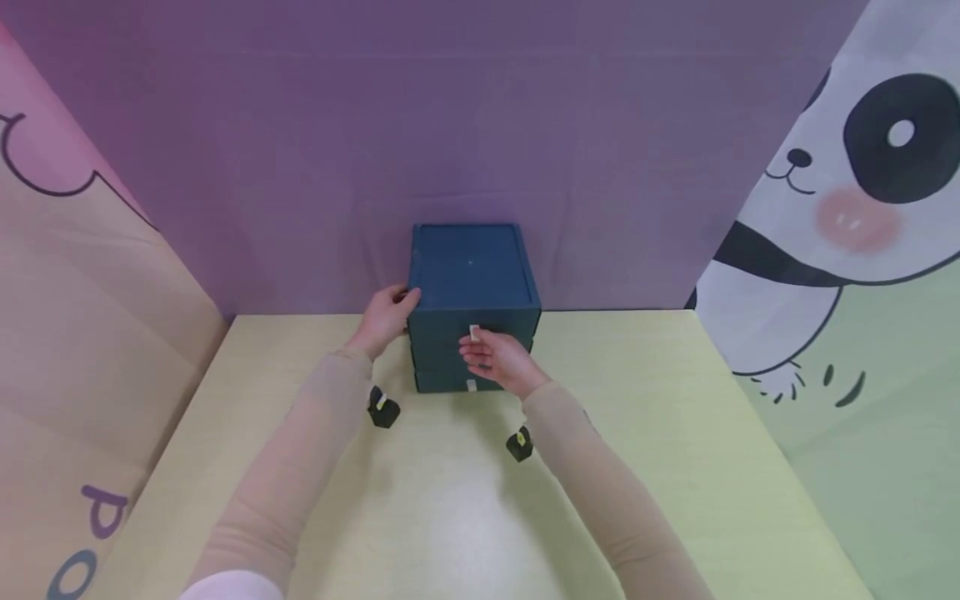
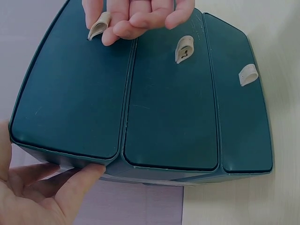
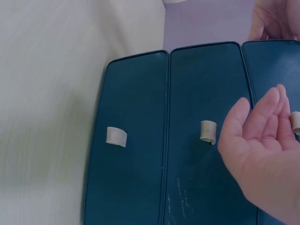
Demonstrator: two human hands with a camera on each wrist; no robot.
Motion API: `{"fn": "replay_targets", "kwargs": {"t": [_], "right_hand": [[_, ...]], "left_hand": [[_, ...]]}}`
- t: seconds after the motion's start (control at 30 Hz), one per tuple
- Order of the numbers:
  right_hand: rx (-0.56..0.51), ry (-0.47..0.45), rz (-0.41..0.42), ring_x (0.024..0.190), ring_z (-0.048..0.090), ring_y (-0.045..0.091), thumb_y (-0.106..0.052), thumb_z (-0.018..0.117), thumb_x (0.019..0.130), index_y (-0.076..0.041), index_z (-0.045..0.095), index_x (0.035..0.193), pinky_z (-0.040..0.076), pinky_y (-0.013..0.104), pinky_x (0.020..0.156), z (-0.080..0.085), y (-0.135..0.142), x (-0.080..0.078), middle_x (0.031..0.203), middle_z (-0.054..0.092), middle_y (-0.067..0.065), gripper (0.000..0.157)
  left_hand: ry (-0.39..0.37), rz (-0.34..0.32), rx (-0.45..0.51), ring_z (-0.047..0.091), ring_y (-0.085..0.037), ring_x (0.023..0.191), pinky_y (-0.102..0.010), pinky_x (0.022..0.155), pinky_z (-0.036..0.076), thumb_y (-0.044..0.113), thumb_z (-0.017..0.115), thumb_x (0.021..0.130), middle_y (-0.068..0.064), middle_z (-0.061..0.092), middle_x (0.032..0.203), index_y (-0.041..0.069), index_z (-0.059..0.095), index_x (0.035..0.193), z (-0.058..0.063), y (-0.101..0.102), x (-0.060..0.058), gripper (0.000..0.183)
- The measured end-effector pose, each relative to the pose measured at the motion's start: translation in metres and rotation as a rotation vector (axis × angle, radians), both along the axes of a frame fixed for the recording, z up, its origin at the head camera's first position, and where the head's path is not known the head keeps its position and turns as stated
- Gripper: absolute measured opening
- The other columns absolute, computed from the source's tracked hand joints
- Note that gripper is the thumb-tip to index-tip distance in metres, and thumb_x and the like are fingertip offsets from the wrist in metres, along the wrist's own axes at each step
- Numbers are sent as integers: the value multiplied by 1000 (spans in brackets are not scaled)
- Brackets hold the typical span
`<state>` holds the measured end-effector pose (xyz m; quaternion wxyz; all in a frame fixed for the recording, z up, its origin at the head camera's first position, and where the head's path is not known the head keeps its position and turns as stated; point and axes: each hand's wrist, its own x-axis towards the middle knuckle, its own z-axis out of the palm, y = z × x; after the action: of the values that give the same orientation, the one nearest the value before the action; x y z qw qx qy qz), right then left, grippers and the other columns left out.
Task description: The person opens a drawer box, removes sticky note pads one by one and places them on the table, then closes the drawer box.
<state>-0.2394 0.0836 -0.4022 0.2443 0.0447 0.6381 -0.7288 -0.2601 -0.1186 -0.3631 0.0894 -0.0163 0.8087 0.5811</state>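
Wide room over bench [image 1: 660, 400] right of cabinet [image 1: 474, 262], easy passage. Left flank tighter: left hand [image 1: 386, 318] on upper corner, left arm [image 1: 288, 475] barring way in. Purple wall [image 1: 630, 150] shuts off rear; gap behind unclear. Front face: right hand [image 1: 504, 358] crowding top handle [image 2: 99, 26]; middle handle [image 3: 208, 131] juts just beside fingers, small snag. Lower, bottom handle [image 3: 116, 136] exposed, lane running between left arm and right arm [image 1: 611, 496]. Overhead, open air above cabinet.
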Motion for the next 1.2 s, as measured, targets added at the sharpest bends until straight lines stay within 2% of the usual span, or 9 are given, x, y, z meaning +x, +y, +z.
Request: {"fn": "replay_targets", "kwargs": {"t": [0.23, 0.63, 0.77, 0.97, 1.2], "right_hand": [[-6, 6, -24, 89, 55, 18, -26, 41, 102, 3, 56, 113, 39, 46, 106, -2, -2, 1, 84, 59, -1, 35], [5, 8, -42, 98, 57, 24, -26, 41, 102, 6, 55, 117, 41, 44, 105, -2, -5, 4, 87, 59, 2, 38], [-23, -7, -51, 98, 57, 23, -24, 41, 102, 6, 55, 114, 40, 44, 106, 1, -5, 5, 85, 59, 2, 36], [-60, -21, -55, 91, 58, 19, -23, 40, 102, 3, 57, 105, 39, 45, 107, 5, -3, 6, 81, 60, 1, 31], [-39, -24, -58, 94, 58, 21, -23, 41, 102, 3, 57, 107, 40, 44, 106, 6, -4, 7, 82, 60, 1, 31]], "left_hand": [[5, 6, 7, 39, -32, 133, -49, 99, 46, 32, 42, 101, -20, 35, 148, 2, 25, 149, -1, -1, -2, 59], [-5, 16, 0, 38, -32, 134, -49, 100, 45, 32, 42, 101, -20, 35, 148, 3, 25, 149, -3, -1, 0, 59], [-1, 21, 2, 39, -32, 133, -49, 99, 46, 33, 42, 101, -20, 36, 147, 3, 25, 149, -3, 0, 0, 59], [3, 27, 13, 40, -31, 132, -49, 98, 46, 33, 44, 101, -19, 37, 147, 3, 27, 148, -3, 1, -2, 59], [6, 27, 27, 40, -31, 133, -49, 99, 46, 33, 44, 101, -20, 37, 147, 3, 27, 148, -4, 0, -3, 59]]}}
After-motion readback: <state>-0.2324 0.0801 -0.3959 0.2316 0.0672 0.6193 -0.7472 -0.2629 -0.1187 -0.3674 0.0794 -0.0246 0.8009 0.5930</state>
